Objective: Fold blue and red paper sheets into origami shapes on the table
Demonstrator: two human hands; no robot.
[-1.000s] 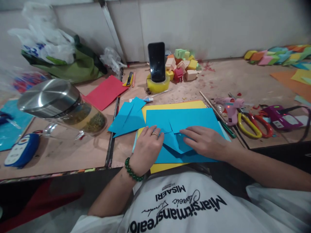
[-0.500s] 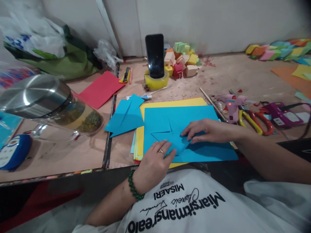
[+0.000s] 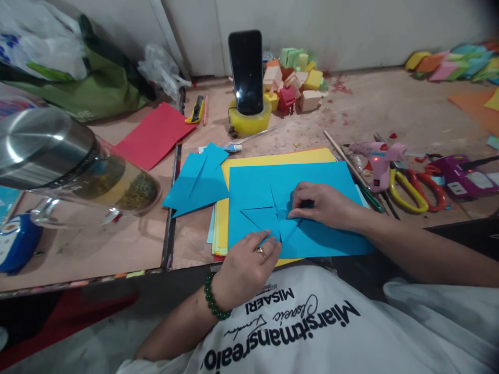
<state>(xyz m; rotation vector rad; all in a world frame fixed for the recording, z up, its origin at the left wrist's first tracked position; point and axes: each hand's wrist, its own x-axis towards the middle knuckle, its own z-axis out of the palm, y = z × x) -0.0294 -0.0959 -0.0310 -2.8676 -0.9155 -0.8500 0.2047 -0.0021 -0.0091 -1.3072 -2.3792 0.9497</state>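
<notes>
Even indoor light, soft shadows, edges warped and blurred.

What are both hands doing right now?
Left hand: fingers curled, pressing the blue paper.
Right hand: pinching a fold of the paper.

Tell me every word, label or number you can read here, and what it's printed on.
"MISARI", seen upside down: white shirt, small print near the top of its design.
Large line below it, also upside down: starts "Miarsitman", the rest unclear.
Cursive line between them: unreadable.
Blue marks on the white plastic bag: too blurred.
Glue tube: print too small.
</notes>
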